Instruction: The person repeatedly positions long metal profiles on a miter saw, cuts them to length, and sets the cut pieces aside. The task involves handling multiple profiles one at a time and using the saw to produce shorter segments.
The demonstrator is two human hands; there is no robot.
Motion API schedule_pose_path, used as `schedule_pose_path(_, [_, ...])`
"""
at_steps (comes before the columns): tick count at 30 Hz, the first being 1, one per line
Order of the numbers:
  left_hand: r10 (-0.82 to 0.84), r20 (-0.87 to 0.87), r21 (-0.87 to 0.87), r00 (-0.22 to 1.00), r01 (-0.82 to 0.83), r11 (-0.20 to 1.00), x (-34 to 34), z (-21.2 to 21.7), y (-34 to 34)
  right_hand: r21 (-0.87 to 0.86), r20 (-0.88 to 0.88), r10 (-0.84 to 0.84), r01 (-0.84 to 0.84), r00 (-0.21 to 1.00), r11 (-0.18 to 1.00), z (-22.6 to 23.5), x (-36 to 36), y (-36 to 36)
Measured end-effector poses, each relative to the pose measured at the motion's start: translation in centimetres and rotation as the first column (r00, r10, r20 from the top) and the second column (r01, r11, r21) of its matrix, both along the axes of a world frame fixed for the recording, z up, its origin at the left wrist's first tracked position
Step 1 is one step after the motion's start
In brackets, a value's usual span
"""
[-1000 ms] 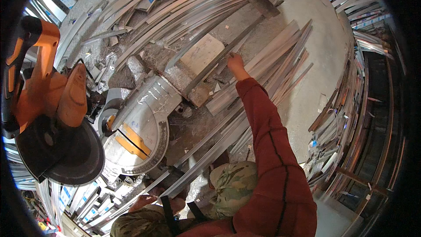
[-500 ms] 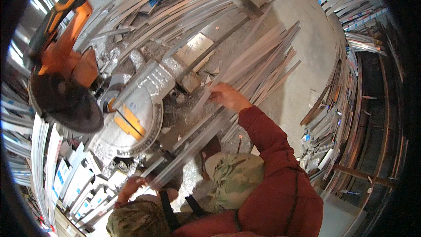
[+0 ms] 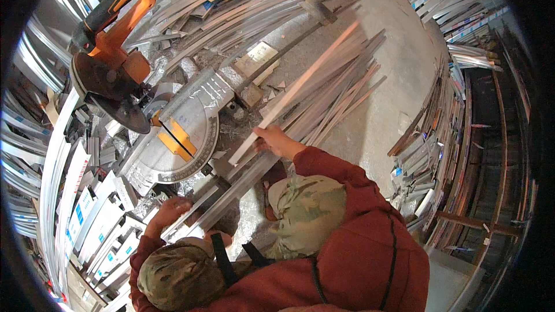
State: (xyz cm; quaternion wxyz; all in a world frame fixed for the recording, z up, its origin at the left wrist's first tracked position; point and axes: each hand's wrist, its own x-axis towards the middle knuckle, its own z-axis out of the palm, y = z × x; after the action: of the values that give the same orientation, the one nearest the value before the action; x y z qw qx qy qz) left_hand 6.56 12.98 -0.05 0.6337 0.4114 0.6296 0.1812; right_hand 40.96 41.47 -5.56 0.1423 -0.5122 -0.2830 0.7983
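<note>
Seen from beside the operator, clock positions are taken from the centre of the head view, with 12 pointing away from the body. The right hand (image 3: 276, 142) is at the dial centre; its fingers are closed around a flat, pale strip (image 3: 300, 86) near the strip's lower end. The strip extends from the grip toward 1 o'clock, with a short free end projecting toward 8 o'clock. Beneath and beside it, a fanned bundle of thin strips (image 3: 347, 89) lies at 1 to 2 o'clock. The left hand (image 3: 170, 210) is at 8 o'clock, beside the near ends of the long strips (image 3: 243, 188) that run past the knees; its fingers are loosely bent and blurred, and I cannot tell whether they touch anything. A mitre saw stands to the operator's left: the round turntable (image 3: 202, 133) with its yellow insert (image 3: 176, 140) at 9 o'clock, the orange saw head (image 3: 128, 29) raised at 10. Stacked white profiles (image 3: 81, 214) occupy 8 o'clock. Camouflage-covered knees (image 3: 309, 214) are at 5 and 7 o'clock.
</note>
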Motion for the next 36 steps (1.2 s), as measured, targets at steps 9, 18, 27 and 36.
schedule_pose_path(9, [-0.060, -0.038, -0.241, 0.997, 0.049, 0.969, -1.0, -7.0, -6.9, 0.098, 0.096, -0.126, 0.116, 0.987, 0.988, -0.8, 3.6, 5.1])
schedule_pose_path(18, [-0.148, -0.096, -0.357, 0.984, 0.105, 0.928, 0.6, -1.7, -3.1, 0.252, 0.239, -0.282, 0.221, 0.929, 0.942, -3.6, 6.8, 12.8])
schedule_pose_path(27, [-0.090, -0.060, -0.356, 0.994, 0.063, 0.932, 0.7, -3.1, -4.6, 0.275, 0.273, -0.288, 0.213, 0.918, 0.938, -5.4, 6.3, 12.8])
schedule_pose_path(36, [-0.188, -0.115, -0.308, 0.975, 0.145, 0.940, 0.7, -3.1, -4.8, 0.407, 0.074, -0.437, 0.373, 0.896, 0.834, -1.3, 6.0, 12.0])
